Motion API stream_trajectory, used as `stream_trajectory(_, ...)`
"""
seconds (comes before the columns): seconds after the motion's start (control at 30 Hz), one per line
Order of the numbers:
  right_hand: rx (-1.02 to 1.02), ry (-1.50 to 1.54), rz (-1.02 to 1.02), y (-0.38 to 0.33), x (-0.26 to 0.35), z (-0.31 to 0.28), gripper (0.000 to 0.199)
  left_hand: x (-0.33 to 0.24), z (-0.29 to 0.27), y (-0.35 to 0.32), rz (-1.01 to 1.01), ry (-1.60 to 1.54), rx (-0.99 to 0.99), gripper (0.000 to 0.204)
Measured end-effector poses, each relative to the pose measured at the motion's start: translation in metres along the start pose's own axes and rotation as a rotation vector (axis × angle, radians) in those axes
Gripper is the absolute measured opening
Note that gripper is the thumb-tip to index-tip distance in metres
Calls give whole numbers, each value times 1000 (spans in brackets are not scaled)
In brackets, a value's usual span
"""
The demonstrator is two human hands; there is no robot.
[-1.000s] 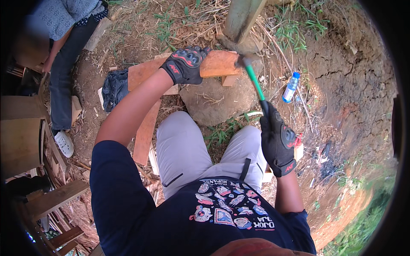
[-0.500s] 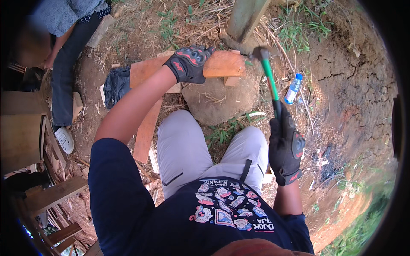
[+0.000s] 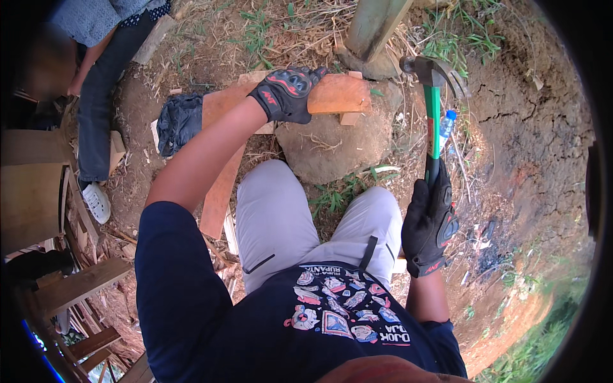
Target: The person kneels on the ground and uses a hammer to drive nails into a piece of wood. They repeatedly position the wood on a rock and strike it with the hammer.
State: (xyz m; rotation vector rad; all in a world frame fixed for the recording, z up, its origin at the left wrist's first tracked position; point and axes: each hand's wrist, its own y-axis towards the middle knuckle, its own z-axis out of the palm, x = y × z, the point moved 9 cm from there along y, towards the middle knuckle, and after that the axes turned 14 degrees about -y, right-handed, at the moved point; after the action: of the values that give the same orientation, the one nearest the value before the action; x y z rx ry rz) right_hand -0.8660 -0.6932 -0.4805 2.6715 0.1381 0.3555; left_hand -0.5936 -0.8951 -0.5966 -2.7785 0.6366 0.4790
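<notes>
My left hand (image 3: 288,94), in a black glove with red marks, is closed over a reddish-brown wooden board (image 3: 338,94). This board lies crosswise in front of my knees, over a large flat stone (image 3: 332,150). A small wood block (image 3: 349,119) pokes out beneath the board's right end. In my right hand (image 3: 430,223), gloved alike, is a claw hammer (image 3: 432,118) gripped by its black lower handle. Its green shaft points away from me, and the steel head is to the right of the board, apart from it.
A blue-capped bottle (image 3: 449,124) lies right, partly behind the hammer. Beyond the stone rises a wooden post (image 3: 377,29). Left are a black plastic bag (image 3: 177,124), another plank (image 3: 220,195) and a person's dark-trousered leg (image 3: 96,121). Timber pieces (image 3: 83,290) fill the lower left.
The hammer has swung right, away from the board's end, and its head now overlaps the area above the bottle. My left hand stays on the board.
</notes>
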Motion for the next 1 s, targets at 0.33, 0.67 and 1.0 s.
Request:
stream_trajectory(0.33, 377, 64, 0, 79, -21, 95, 42, -2, 8, -2, 78, -20, -151, 109)
stream_trajectory(0.67, 531, 110, 67, 90, -31, 108, 46, 9, -12, -6, -51, -73, -48, 98)
stream_trajectory(1.0, 400, 95, 31, 82, -29, 111, 41, 3, -22, -11, -23, 57, -142, 95)
